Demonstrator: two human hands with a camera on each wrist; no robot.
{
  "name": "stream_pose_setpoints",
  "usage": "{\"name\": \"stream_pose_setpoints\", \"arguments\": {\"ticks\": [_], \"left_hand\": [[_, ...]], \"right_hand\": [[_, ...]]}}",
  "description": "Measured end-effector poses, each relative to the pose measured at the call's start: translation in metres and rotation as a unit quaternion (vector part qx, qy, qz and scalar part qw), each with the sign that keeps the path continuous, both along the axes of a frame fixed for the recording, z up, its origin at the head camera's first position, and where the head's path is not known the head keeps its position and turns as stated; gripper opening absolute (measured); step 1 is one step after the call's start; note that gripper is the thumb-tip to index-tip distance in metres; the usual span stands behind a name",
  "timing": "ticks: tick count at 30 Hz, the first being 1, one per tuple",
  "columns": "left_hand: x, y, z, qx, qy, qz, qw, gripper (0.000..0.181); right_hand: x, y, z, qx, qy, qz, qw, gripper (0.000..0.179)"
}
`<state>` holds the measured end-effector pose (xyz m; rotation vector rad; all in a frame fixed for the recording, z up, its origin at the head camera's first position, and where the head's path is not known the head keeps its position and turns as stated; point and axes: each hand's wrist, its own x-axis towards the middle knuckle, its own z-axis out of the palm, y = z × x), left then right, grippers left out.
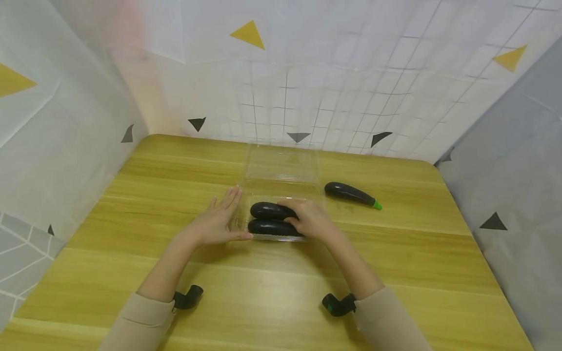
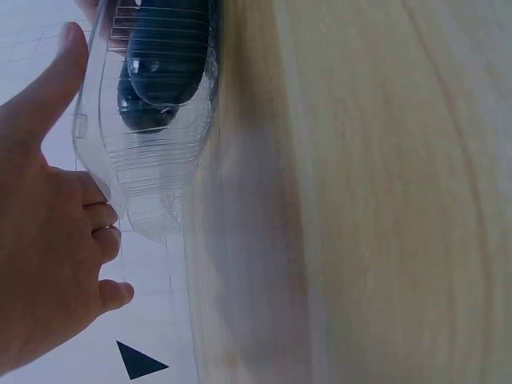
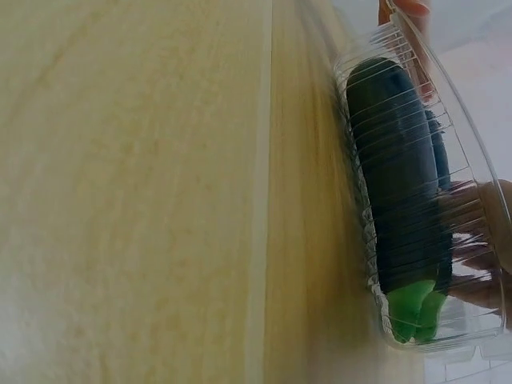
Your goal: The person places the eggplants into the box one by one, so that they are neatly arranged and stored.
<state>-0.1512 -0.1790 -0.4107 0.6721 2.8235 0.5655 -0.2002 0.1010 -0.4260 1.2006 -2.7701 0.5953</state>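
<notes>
A clear plastic clamshell box (image 1: 285, 189) sits on the table, its lid (image 1: 281, 163) laid back toward the wall. Two dark eggplants lie side by side inside: a rear one (image 1: 267, 210) and a front one (image 1: 269, 227). My right hand (image 1: 312, 219) reaches into the box and grips the rear eggplant near its right end, fingers behind it and thumb in front. Green stem ends (image 3: 410, 312) show through the box wall in the right wrist view. My left hand (image 1: 214, 223) spreads thumb and straight fingers along the box's left end, touching its rim.
A third eggplant (image 1: 350, 193) with a green tip lies on the wooden table (image 1: 263, 292) to the right of the box. Patterned white sheeting (image 1: 210, 92) stands behind the table and along both sides. Black camera mounts (image 1: 189, 297) stick out from both wrists.
</notes>
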Motion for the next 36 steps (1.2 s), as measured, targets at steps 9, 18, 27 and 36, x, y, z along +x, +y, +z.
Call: {"name": "stream_pose_setpoints", "arguments": {"ticks": [9, 18, 27, 36], "left_hand": [[0.001, 0.000, 0.001, 0.000, 0.000, 0.001, 1.0000, 0.121], [0.002, 0.000, 0.002, -0.003, 0.000, 0.000, 1.0000, 0.120], [0.002, 0.002, 0.003, 0.005, -0.002, -0.002, 1.0000, 0.118], [0.001, 0.000, 0.000, 0.001, -0.005, -0.001, 1.0000, 0.119]], "right_hand": [[0.002, 0.003, 0.002, -0.001, -0.027, -0.007, 0.9996, 0.046], [0.006, 0.010, 0.005, -0.009, -0.038, -0.021, 0.9990, 0.044], [0.012, 0.024, 0.010, -0.054, -0.011, -0.041, 0.9977, 0.039], [0.016, 0.032, 0.013, -0.078, -0.020, -0.053, 0.9953, 0.045]]}}
